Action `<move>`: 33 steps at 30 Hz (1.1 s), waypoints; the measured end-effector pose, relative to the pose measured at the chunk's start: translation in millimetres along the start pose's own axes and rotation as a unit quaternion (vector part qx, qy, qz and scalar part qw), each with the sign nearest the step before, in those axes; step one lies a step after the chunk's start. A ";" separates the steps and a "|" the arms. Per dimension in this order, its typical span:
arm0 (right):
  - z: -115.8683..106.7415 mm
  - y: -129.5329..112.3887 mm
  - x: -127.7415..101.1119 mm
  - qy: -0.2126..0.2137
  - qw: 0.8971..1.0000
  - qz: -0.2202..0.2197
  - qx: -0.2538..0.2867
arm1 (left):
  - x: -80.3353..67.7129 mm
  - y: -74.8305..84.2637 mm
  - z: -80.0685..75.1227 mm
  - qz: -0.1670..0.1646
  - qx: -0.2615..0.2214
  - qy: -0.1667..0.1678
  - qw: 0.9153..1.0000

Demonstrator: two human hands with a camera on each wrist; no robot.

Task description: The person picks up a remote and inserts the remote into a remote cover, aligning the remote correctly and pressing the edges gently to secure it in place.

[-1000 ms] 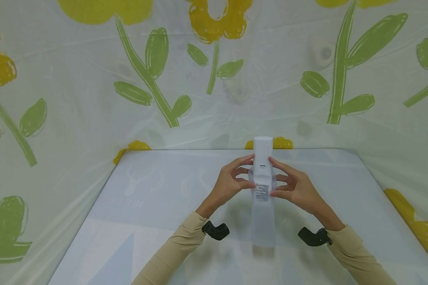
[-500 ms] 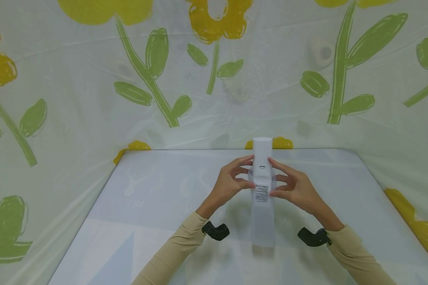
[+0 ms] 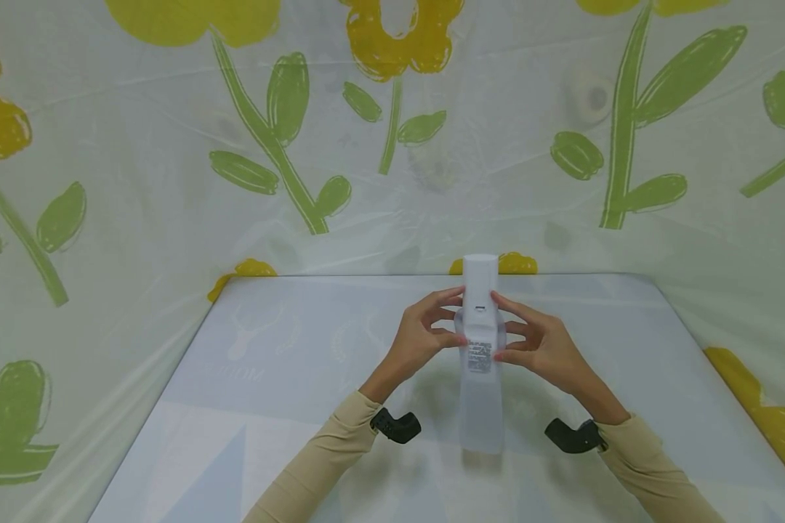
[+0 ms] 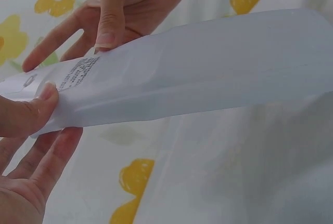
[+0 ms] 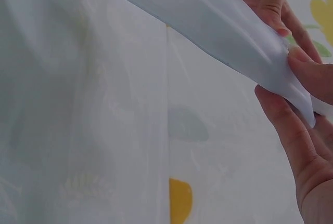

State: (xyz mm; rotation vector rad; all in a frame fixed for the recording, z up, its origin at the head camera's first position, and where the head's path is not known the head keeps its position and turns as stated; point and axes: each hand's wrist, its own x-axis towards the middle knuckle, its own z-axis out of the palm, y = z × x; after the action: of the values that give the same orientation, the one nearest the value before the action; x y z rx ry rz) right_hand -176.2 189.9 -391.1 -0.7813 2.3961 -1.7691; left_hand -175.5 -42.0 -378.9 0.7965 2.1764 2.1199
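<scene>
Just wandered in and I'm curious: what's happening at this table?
A person holds a long white pouch up over a pale table, pinching its two edges near the printed label, one edge with the left hand, the other with the right hand. The pouch's near end hangs just over the table. Flowered sheeting surrounds the table.

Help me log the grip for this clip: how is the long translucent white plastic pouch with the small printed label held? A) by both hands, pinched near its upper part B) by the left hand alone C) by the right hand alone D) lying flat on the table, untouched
A: the left hand and the right hand each pinch a side edge of the translucent white plastic pouch beside its printed label, above the table.
</scene>
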 end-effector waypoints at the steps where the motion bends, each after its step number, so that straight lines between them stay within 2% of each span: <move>1: 0.1 0.3 0.0 0.001 1.000 0.000 -0.001 | -0.1 -0.2 0.0 0.000 0.000 0.001 1.000; 13: 1.1 2.9 0.0 0.001 1.000 0.003 0.015 | -2.0 0.7 -0.3 -0.004 0.005 0.013 1.000; 18: 2.1 2.3 1.3 0.000 1.000 -0.010 0.009 | -3.5 3.2 -1.6 0.003 0.003 0.016 1.000; 33: 4.1 1.0 2.5 -0.020 1.000 -0.014 0.002 | -4.4 5.9 -1.6 -0.002 -0.009 -0.013 1.000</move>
State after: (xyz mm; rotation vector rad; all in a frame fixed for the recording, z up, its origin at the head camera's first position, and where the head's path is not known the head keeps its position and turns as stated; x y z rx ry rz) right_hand -177.4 185.5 -392.8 -0.8446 2.3677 -1.7497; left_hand -170.2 -45.3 -374.7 0.8121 2.1423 2.1123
